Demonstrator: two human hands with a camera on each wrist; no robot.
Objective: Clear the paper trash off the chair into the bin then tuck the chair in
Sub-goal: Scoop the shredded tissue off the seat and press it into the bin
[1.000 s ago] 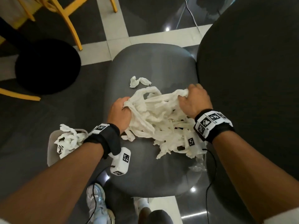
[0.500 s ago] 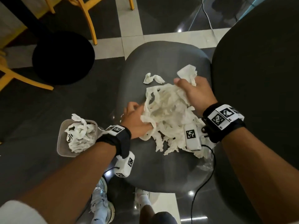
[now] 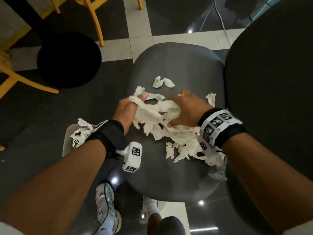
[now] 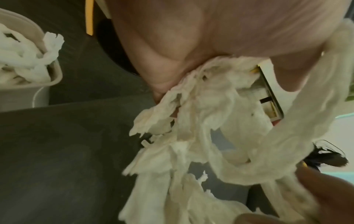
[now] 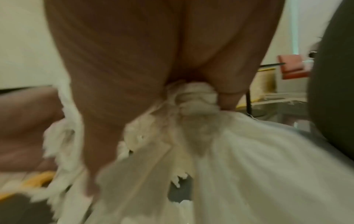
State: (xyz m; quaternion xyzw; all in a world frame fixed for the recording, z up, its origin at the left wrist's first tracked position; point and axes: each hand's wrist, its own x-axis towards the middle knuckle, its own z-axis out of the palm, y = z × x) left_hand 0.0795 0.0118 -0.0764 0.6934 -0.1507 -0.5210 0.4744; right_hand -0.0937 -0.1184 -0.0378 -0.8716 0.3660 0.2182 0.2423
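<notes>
A tangle of torn white paper strips [image 3: 157, 119] hangs between both hands above the dark grey chair seat [image 3: 177, 65]. My left hand [image 3: 133, 106] grips its left end; strips trail from the fist [image 4: 201, 121]. My right hand [image 3: 183, 109] grips the right side, a wad bunched in its fingers [image 5: 193, 97]. Loose scraps lie on the seat: a small twisted piece [image 3: 162, 83], one by the right edge [image 3: 211, 97], several near the front right [image 3: 179, 151]. The grey bin [image 3: 66, 145], with paper in it [image 4: 21, 60], stands on the floor left of the chair, under my left wrist.
A round dark table [image 3: 274, 82] borders the chair on the right. A black round table base [image 3: 67, 60] and yellow chair legs [image 3: 94, 19] stand at the far left. A crumpled clear wrapper [image 3: 220, 170] sits at the seat's front right edge. My shoes [image 3: 105, 204] are below.
Both hands have drawn together and lifted the paper bundle off the seat, shifting it left toward the bin. A scrap is left by the seat's right edge.
</notes>
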